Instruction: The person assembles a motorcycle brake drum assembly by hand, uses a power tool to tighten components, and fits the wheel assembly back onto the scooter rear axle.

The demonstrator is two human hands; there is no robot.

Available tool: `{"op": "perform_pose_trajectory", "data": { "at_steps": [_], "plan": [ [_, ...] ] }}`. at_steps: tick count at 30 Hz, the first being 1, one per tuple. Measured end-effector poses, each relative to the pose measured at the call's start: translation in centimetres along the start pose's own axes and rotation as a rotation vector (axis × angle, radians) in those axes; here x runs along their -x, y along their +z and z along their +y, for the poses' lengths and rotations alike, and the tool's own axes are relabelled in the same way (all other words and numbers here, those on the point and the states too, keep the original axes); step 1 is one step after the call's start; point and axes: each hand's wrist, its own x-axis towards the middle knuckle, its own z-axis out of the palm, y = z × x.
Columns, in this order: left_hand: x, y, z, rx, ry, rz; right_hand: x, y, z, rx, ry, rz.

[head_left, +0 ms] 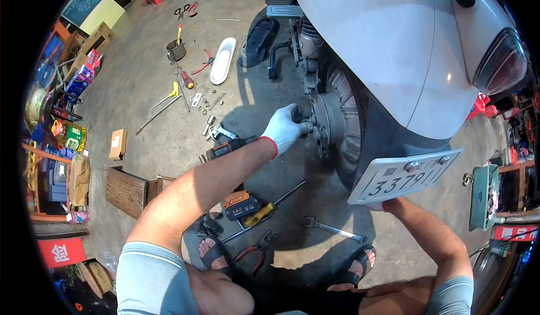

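Observation:
My left hand [286, 128], in a white work glove with a red cuff, reaches to the side of the scooter's rear wheel [344, 109]. Its fingers are closed at the metal brake drum [328, 118], by the axle; what they pinch is too small to make out. Over the wheel hangs the black rear fender, below the scooter's pale body [388, 45]. My right hand [378, 206] is mostly hidden behind the white licence plate [405, 177]; only the wrist and a bit of red cuff show, so its fingers cannot be seen.
Around my feet lie a combination wrench [334, 230], pliers [257, 250], a yellow-handled screwdriver [260, 213] and an orange-black battery pack [242, 204]. A cordless power tool [230, 147] rests under my left forearm. Farther off are a white tray [223, 61], a metal cup [176, 50] and a wooden stool [128, 191].

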Motion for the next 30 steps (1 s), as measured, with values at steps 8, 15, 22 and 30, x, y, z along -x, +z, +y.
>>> {"op": "perform_pose_trajectory", "data": {
  "at_steps": [8,15,22,30],
  "plan": [
    [-0.1,-0.2,-0.4,-0.005,-0.022,0.005,0.4,-0.1,-0.4,-0.066,0.067,-0.039],
    [-0.5,0.1,0.0,-0.033,-0.051,-0.035,-1.1,-2.9,0.7,-0.103,0.072,-0.144],
    [1.2,-1.3,-1.5,-0.069,-0.217,-0.074,-0.6,-2.1,0.1,-0.109,0.044,-0.149],
    [2.7,-0.5,-3.0,-0.012,-0.323,-0.182,0.0,-2.8,-2.4,-0.192,-0.109,-0.19]
  ]
}}
